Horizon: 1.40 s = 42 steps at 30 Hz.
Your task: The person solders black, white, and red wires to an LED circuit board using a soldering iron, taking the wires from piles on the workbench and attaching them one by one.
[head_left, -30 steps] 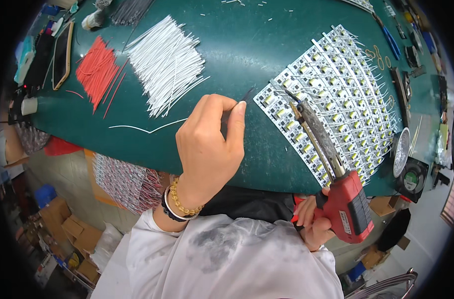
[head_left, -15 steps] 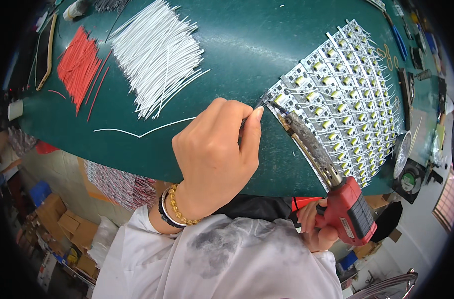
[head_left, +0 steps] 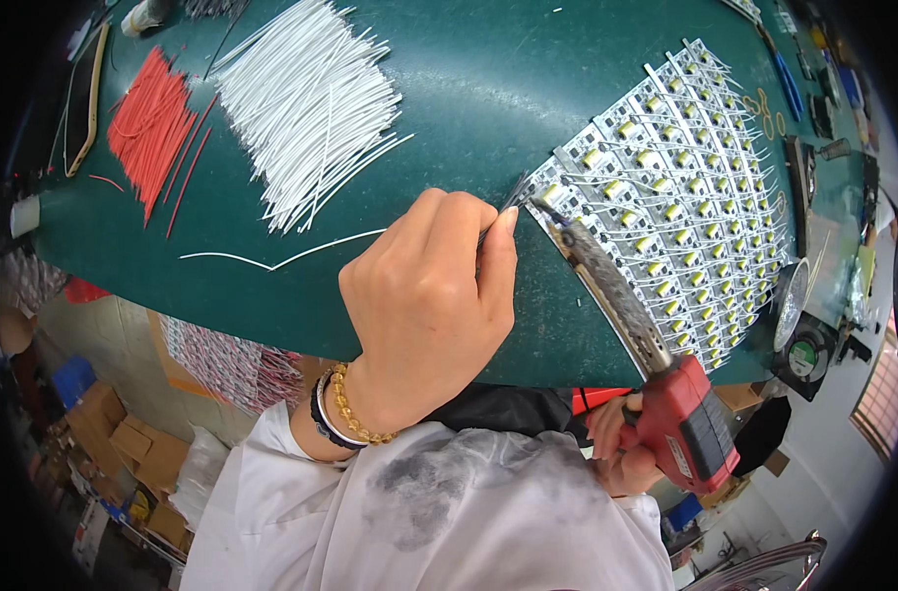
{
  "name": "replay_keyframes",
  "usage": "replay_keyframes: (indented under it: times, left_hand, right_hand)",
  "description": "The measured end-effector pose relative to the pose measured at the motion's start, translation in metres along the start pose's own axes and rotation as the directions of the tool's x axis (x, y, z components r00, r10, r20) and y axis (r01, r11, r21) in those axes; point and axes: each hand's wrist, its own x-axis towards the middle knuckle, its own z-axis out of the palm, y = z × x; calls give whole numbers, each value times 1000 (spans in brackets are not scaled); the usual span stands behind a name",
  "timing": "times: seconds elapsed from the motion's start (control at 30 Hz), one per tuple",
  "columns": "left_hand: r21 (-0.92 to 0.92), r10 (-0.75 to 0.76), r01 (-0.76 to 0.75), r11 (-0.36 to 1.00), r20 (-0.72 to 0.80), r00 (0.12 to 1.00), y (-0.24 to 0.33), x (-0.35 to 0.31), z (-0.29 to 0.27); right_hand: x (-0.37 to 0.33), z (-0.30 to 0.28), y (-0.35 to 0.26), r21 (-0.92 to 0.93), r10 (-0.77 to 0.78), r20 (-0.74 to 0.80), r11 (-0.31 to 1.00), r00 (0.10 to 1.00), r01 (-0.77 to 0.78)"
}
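My left hand (head_left: 431, 286) is closed in a pinch. Thin dark grey pieces (head_left: 514, 193) stick out past its fingertips to the corner of a circuit board panel (head_left: 606, 175); I cannot tell whether they are wires or tweezer tips. A bent white wire (head_left: 271, 267) runs out leftward from behind this hand. My right hand (head_left: 621, 448) grips a red and black soldering gun (head_left: 687, 424), partly hidden behind its handle. The gun's tip meets or nearly meets the panel's left corner, close to the left fingertips. Rows of yellow parts and short white wires cover the panel.
A large pile of white wires (head_left: 311, 113) lies on the green table (head_left: 468, 89), with red wires (head_left: 151, 128) left of it. A phone (head_left: 86, 98) is at the far left. A black round spool (head_left: 805, 357) and a blue-handled tool (head_left: 788, 87) are at the right.
The soldering gun's handle has dropped slightly, its tip staying by the panel's corner. The left hand keeps its pinch there, and the dark pieces shift a little. The whole view slides slightly left.
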Motion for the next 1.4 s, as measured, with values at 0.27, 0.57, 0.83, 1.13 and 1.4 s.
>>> replay_keyframes:
  times: [0.27,0.57,0.83,1.13,1.4]
  left_hand:
    - [25,8,-8,1000,-8,1000,0,-2,-2]
    - [-322,-35,4,947,-91,995,10,-7,-27]
    - [-55,60,-60,997,-3,998,9,-16,-4]
    - [44,95,-95,994,-8,995,5,-18,3]
    - [50,94,-94,994,4,996,9,-17,0]
  right_hand:
    - [10,-24,0,-125,27,329,992,944,15]
    - [8,-16,-11,-11,-50,272,998,961,55]
    - [8,-64,3,-137,50,529,990,847,26]
    - [-16,-40,10,65,-39,158,998,987,29]
    - [7,-61,7,69,-71,539,997,839,40]
